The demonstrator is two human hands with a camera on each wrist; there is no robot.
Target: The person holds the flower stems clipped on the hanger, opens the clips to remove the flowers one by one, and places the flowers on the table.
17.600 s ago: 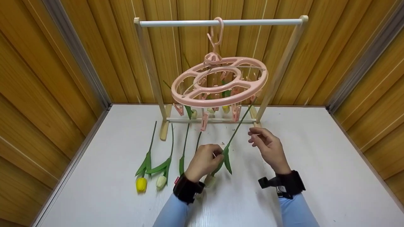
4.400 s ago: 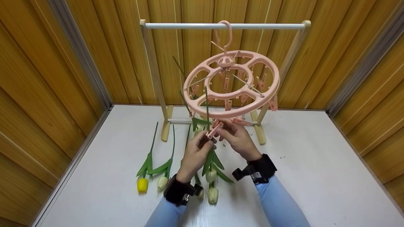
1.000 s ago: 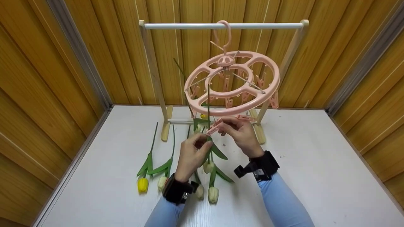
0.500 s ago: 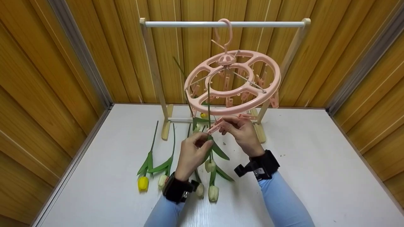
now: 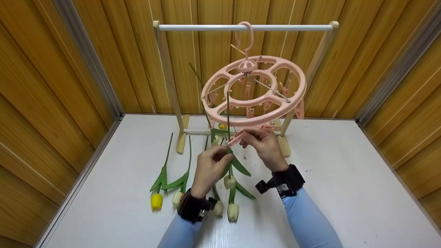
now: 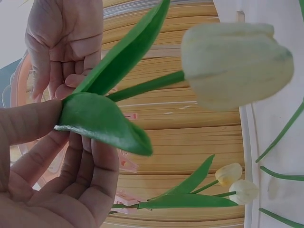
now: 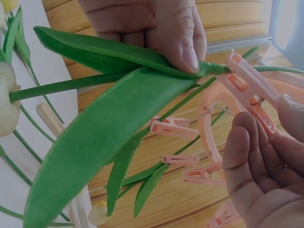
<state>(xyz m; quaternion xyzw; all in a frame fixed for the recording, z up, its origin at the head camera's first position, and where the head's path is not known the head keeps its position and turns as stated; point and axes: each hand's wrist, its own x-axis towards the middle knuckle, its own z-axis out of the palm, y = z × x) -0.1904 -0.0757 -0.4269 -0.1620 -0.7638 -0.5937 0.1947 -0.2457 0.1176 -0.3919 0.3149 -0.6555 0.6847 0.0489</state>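
Note:
Upside down in front of the pink hanger, a white tulip (image 5: 229, 182) is pinched by my left hand (image 5: 212, 168), thumb and fingers at the stem just where the green leaves (image 7: 104, 128) begin. Its stem (image 5: 228, 110) points up past the hanger's rim. My right hand (image 5: 267, 151) pinches a pink clothespin (image 5: 236, 137) by its handle end. In the right wrist view the clothespin's tips lie across the stem, right beside the left thumb. The round clip hanger (image 5: 251, 121) hangs tilted by its hook from the rack bar (image 5: 193, 27).
A yellow tulip (image 5: 156, 201), a white tulip (image 5: 177, 198) and several more lie on the white table (image 5: 131, 220). Other tulips hang from clothespins (image 7: 173, 128) on the hanger. Wooden rack legs (image 5: 284, 146) stand behind the hands; wood-patterned walls enclose the table.
Much earlier the left hand held a tulip low and the right hand was apart from it. Since then the right hand has taken a clothespin to the stem; the last second shows hardly any movement.

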